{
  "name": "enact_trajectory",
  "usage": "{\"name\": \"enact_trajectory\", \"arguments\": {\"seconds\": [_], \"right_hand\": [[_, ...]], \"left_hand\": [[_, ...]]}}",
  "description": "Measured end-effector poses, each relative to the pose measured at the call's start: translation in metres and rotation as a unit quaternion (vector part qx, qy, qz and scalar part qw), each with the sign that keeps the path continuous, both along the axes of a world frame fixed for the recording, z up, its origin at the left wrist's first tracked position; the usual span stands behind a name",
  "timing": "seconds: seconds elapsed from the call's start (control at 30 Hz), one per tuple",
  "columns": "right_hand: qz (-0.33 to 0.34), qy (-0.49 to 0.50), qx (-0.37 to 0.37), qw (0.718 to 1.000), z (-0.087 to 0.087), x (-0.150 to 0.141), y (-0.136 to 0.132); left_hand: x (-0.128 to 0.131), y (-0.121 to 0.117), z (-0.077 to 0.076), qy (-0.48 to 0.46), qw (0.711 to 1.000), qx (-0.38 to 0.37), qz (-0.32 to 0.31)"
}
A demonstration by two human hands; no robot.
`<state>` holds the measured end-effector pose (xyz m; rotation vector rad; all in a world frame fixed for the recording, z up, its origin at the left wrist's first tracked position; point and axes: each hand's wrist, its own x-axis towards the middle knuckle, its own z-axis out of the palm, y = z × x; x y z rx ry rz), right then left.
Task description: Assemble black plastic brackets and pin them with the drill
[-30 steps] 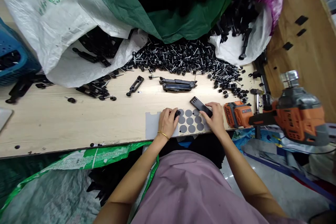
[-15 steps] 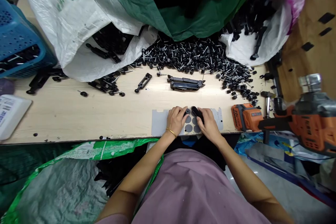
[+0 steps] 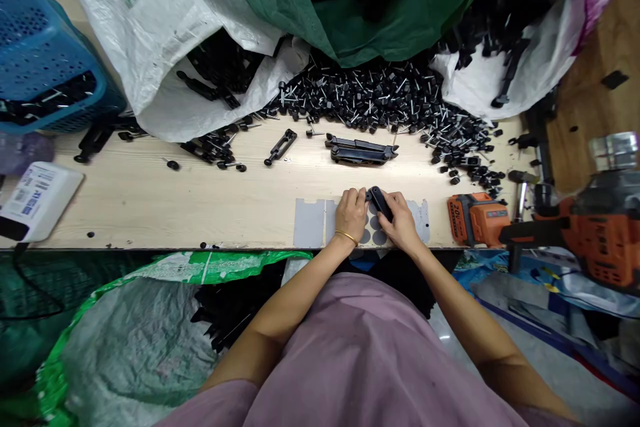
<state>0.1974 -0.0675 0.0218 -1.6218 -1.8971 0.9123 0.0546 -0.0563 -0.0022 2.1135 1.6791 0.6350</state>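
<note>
My right hand (image 3: 401,221) is closed around a black, elongated plastic part (image 3: 382,203) with a rounded end. My left hand (image 3: 351,215) pinches a small dark round piece (image 3: 369,196) against or right beside the rounded end of that part; whether they touch I cannot tell. Beneath both hands lies a sheet of grey round pads (image 3: 380,238), partly covered by the fingers. Plain grey sheets (image 3: 309,223) lie to the left of it. Farther up the table are a folded black bracket-like assembly (image 3: 363,151) and a single slotted black part (image 3: 281,147).
A heap of black knobs with metal pins (image 3: 370,100) spreads along the back. White sacks (image 3: 175,107) and a green bag (image 3: 350,40) stand behind it. An orange battery (image 3: 479,219) and a power tool (image 3: 605,233) are at right, a blue basket (image 3: 45,33) at left.
My left hand has brought the small round piece over to the end of the black part. The whole view has shifted slightly, so the table appears farther right and higher.
</note>
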Motion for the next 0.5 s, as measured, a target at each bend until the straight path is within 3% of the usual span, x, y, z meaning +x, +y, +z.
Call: {"name": "enact_trajectory", "arguments": {"seconds": [0.17, 0.33, 0.5], "right_hand": [[0.015, -0.035, 0.035, 0.999, 0.001, -0.009, 0.005], [0.001, -0.01, -0.01, 1.0, 0.001, -0.003, 0.012], [0.014, 0.019, -0.042, 0.999, 0.005, 0.004, 0.01]], "left_hand": [[-0.01, 0.005, 0.002, -0.007, 1.0, -0.016, -0.022], [-0.028, 0.015, 0.007, -0.063, 0.997, -0.039, -0.038], [-0.02, 0.008, 0.009, -0.078, 0.996, -0.034, -0.012]]}}
